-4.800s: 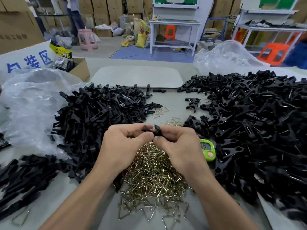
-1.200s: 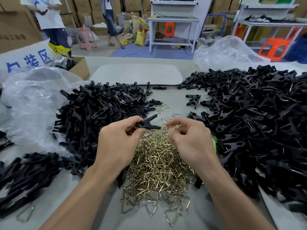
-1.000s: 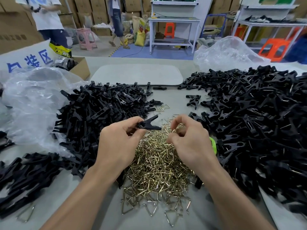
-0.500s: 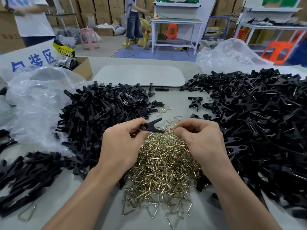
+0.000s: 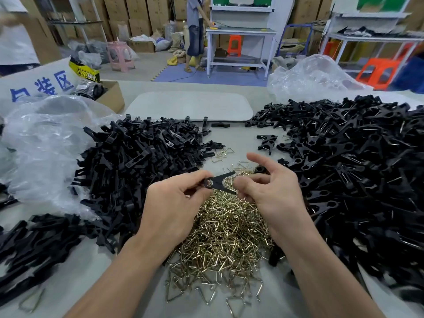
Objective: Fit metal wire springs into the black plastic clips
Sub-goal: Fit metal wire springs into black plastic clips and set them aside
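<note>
- Black plastic clip is held in the air over the middle of the table, just above the far edge of the pile of wire springs.
- Its ringed end points left and its two legs spread apart towards the right.
- The left hand pinches the clip at the ringed end between thumb and forefinger, with the other fingers curled beneath.
- The right hand meets the clip at the tips of its legs. The forefinger is lifted and nearly straight, while the thumb and curled middle fingers close in together.
- I cannot tell whether those fingers pinch a spring, a leg of the clip, or nothing.
- The brass-coloured springs lie in a loose mound between the forearms, and a few strays lie on the table beyond the hands.
- A left heap of black clip pieces lies just beside the springs, partly on a crumpled clear plastic bag.
- A right heap of black clips is larger, and wire glints in many of them.
- A pale grey board lies flat at the far side, between the heaps.
- An open cardboard box sits far left, beside a white sign with blue characters.
- Beyond the table a person stands at a white workbench.
</note>
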A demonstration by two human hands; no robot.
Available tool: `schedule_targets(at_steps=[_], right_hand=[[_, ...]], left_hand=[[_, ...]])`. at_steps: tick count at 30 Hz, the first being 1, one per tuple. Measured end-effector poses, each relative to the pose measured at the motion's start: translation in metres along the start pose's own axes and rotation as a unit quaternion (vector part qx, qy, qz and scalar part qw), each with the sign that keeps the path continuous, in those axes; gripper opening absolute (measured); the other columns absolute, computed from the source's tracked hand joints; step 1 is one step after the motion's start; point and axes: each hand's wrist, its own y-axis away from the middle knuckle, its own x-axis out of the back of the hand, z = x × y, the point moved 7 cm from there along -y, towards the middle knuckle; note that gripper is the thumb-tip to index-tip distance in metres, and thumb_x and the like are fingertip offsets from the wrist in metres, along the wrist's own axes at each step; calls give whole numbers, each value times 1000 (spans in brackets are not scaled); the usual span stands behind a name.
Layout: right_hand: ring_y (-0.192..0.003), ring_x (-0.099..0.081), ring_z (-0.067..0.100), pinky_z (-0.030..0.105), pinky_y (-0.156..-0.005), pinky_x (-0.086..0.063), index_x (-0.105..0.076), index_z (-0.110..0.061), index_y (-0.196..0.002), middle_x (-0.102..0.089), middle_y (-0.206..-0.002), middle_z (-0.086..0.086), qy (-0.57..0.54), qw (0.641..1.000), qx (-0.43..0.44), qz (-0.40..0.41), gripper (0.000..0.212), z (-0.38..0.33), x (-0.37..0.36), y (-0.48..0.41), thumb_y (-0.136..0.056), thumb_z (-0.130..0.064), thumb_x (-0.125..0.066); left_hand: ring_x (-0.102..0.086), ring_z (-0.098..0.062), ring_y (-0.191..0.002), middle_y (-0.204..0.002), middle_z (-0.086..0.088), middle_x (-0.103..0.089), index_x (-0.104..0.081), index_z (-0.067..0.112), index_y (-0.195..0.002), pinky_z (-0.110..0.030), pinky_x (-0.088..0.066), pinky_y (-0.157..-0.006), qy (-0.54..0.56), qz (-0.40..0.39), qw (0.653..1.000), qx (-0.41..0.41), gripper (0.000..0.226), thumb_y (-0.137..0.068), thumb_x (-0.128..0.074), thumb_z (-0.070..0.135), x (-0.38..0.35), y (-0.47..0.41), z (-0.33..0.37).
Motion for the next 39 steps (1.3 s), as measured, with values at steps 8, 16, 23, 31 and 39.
schedule_targets(at_steps=[8,16,23,31,39], right_hand=[[-55,-58,14,21,-50,-44,-65,-23,-119,-69,-65,6,-85,995,-24,-54,52,2,-6,0,-81,10,-78],[-54,-57,13,20,-50,-46,-67,-19,-119,-70,-68,10,-95,991,-38,-82,47,5,-6,-2,-82,7,-78],[-65,-66,17,20,-57,-54,-65,-10,-128,-75,-86,11,-208,963,-112,-131,80,12,-16,1,-54,-28,-90],[-122,-65,40,53,-101,-55,-66,9,-124,-63,-134,31,-318,881,-171,-304,47,5,-43,21,-91,-24,-68],[-107,-73,42,46,-87,-63,-66,7,-122,-72,-112,32,-305,927,-180,-123,45,12,-23,6,-83,-15,-67]], left_hand=[[-66,-9,-72,-86,27,-74,-69,68,-95,-25,-54,-66,1,-3,1000,-15,60,-82,-86,12,2,-1,5],[-67,-17,-70,-82,24,-74,-67,73,-91,-35,-56,-65,14,-19,1000,6,59,-83,-85,16,0,-1,4],[-74,-13,-76,-83,4,-80,-82,43,-99,-27,-61,-74,169,4,985,34,41,-71,-88,14,1,-5,-4],[-66,-1,-118,-123,24,-72,-82,40,-100,-25,-56,-98,142,-3,990,11,48,-73,-88,0,0,-5,1],[-55,12,-124,-129,39,-61,-42,58,-148,-14,-39,-103,9,48,998,31,88,-86,-74,3,17,-8,-2]])
